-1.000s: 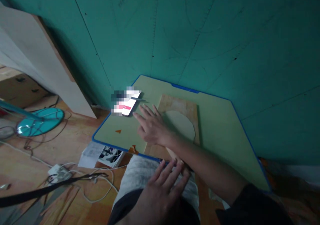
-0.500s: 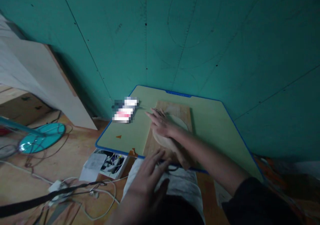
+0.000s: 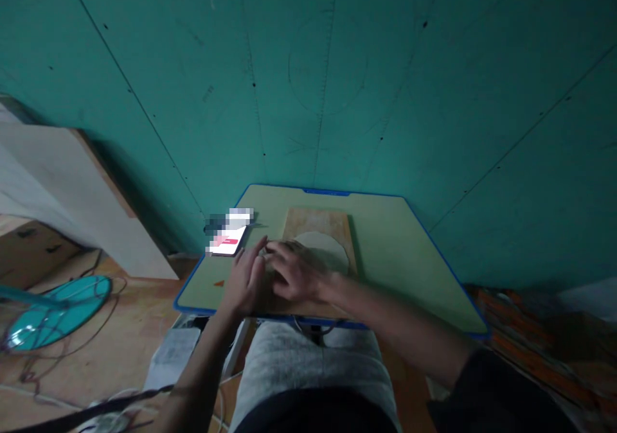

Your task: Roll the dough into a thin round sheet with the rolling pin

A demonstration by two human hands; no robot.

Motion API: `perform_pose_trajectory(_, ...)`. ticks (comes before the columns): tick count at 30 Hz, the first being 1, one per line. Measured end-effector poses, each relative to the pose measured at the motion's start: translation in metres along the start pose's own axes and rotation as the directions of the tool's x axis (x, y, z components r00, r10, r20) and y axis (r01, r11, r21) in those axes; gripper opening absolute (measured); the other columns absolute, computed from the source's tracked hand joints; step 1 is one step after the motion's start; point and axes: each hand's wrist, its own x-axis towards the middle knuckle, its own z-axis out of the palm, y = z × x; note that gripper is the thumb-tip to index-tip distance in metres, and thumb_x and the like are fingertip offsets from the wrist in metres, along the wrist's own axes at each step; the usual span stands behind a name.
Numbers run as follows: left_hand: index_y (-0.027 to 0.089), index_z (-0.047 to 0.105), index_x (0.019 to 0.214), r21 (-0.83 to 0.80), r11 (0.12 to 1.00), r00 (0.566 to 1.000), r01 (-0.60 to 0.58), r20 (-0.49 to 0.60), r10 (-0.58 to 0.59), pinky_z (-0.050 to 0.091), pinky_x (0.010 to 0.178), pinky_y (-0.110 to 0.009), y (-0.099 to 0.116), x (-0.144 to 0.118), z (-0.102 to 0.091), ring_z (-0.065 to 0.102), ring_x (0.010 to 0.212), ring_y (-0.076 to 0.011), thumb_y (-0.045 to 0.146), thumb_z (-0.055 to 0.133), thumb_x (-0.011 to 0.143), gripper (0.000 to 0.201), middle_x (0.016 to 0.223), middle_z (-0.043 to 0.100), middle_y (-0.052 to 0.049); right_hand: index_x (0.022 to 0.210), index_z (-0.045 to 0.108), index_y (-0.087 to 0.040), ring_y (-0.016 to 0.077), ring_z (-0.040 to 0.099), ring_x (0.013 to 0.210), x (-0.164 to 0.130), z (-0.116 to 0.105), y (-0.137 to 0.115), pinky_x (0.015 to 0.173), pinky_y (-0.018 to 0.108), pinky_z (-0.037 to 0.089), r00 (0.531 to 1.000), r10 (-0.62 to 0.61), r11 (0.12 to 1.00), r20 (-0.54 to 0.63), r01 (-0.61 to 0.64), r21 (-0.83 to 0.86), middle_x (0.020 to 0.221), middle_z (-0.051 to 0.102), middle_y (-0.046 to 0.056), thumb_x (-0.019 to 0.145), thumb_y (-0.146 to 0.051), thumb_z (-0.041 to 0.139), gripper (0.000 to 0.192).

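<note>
A pale round sheet of dough (image 3: 325,248) lies on a wooden board (image 3: 318,221) on a low green table with a blue rim (image 3: 409,253). My right hand (image 3: 295,275) rests flat on the near left edge of the dough, fingers spread and pointing left. My left hand (image 3: 247,280) lies beside it at the board's left edge, fingers stretched forward and touching the board or the dough's edge; which one I cannot tell. Neither hand grips anything that I can see.
A phone (image 3: 227,239) with a lit screen lies on the table's far left corner. A teal wall stands close behind the table. On the wooden floor to the left are a teal fan base (image 3: 53,308), cables and a white box (image 3: 171,356). My knees are under the table's near edge.
My left hand has come up from my lap onto the table beside the right hand. The right hand has drawn back toward the near edge of the dough. The view has shifted upward.
</note>
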Motion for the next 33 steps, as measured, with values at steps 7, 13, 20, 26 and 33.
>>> perform_pose_trajectory(7,0.02,0.065,0.128,0.406,0.902,0.981,-0.147,0.178,0.08,0.041,0.112,-0.052,0.012,0.022,0.013,0.05,0.135,-0.03,0.035,0.036,0.104,0.04,0.134,0.063,-0.013,0.133,0.06,-0.02,0.0318,0.053,0.129,-0.094,-0.014,0.048,0.107,0.048,0.042,0.895,0.447,0.885,0.004,-0.441,-0.146,0.142,0.056,0.017,0.098,-0.046,0.054,0.044)
perform_pose_trajectory(13,0.016,0.067,0.118,0.505,0.833,0.959,-0.227,0.264,0.101,0.039,0.113,-0.051,0.023,0.069,0.029,0.054,0.132,-0.0296,0.024,0.042,0.1,0.032,0.128,0.067,-0.015,0.139,0.055,-0.02,0.0229,0.053,0.133,-0.075,-0.006,0.082,0.106,0.037,0.042,0.787,0.615,0.789,0.048,-0.613,-0.052,0.143,0.057,0.013,0.106,-0.043,0.033,0.046)
perform_pose_trajectory(20,0.008,0.056,0.138,0.542,0.815,0.965,-0.207,0.249,0.079,0.036,0.115,-0.054,0.034,0.062,0.036,0.043,0.142,-0.036,0.029,0.035,0.103,0.045,0.145,0.055,-0.021,0.148,0.048,-0.015,0.0335,0.033,0.148,-0.063,0.003,0.071,0.118,0.057,0.025,0.726,0.687,0.723,0.038,-0.676,-0.143,0.159,0.039,0.02,0.104,-0.046,0.033,0.056)
perform_pose_trajectory(26,0.006,0.053,0.139,0.518,0.823,0.972,-0.232,0.164,0.171,0.035,0.115,-0.058,0.044,-0.009,0.022,0.05,0.136,-0.0367,0.036,0.034,0.104,0.049,0.143,0.057,-0.023,0.15,0.045,-0.008,0.0321,0.033,0.149,-0.097,0.004,0.009,0.122,0.053,0.023,0.813,0.578,0.799,-0.074,-0.582,-0.151,0.158,0.04,0.02,0.103,-0.037,0.035,0.056)
perform_pose_trajectory(33,0.006,0.032,0.152,0.482,0.813,0.945,-0.327,0.153,0.289,0.036,0.115,-0.057,0.043,-0.067,0.009,0.038,0.145,-0.0373,0.048,0.037,0.103,0.066,0.153,0.045,-0.024,0.153,0.04,-0.009,0.0284,0.034,0.148,-0.127,0.012,-0.034,0.122,0.049,0.028,0.856,0.502,0.849,-0.124,-0.515,-0.116,0.159,0.039,0.016,0.101,-0.036,0.037,0.059)
